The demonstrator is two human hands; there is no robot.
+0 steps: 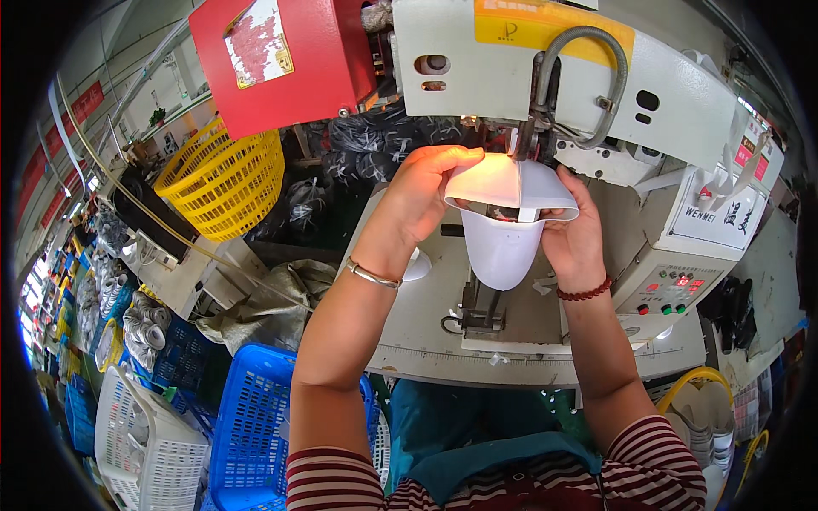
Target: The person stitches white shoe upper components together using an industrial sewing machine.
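Note:
Both my hands hold a white shoe upper [504, 255] up at the working head of a large white machine [464, 85]. My left hand [422, 192] grips its left edge, thumb along the top where warm lamp light falls. At the opposite edge, my right hand [575, 230] has its fingers wrapped around the side, partly hidden by the piece. A rounded flap of the upper hangs down toward me. Its top seam sits right below the machine's wheel-like part [526, 136]. Another small white piece [417, 266] lies on the machine table [409, 341] beside my left wrist.
A red box [277, 64] adjoins the machine at the upper left. The control panel [669, 289] with buttons stands right of my right arm. Yellow [226, 183], blue [251, 426] and white [153, 443] baskets stand to the left. A yellow-rimmed basket [703, 379] holds white pieces at right.

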